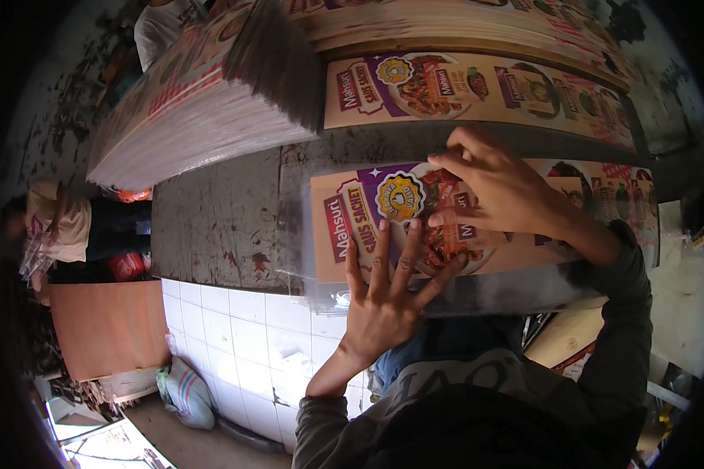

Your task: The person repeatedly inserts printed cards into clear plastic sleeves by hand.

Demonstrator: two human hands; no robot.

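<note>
A long printed card sheet (328, 262), orange with food pictures and a purple band, lies on the table in front of me. Clear plastic film (516, 291) shows around its edges, mostly along the near side. My left hand (385, 301) rests flat on the sheet's near left part, fingers spread. Over the middle of the sheet is my right hand (508, 184), its index finger bent and its thumb held apart from it. Nothing shows between those fingers. A similar printed sheet (485, 86) lies just beyond.
A tall stack of printed sheets (203, 117) stands at the far left, and another stack (461, 35) at the back. The worn dark table (215, 219) extends leftward. Other people (62, 223) are at the left and far side. A white sack (186, 395) lies on the floor.
</note>
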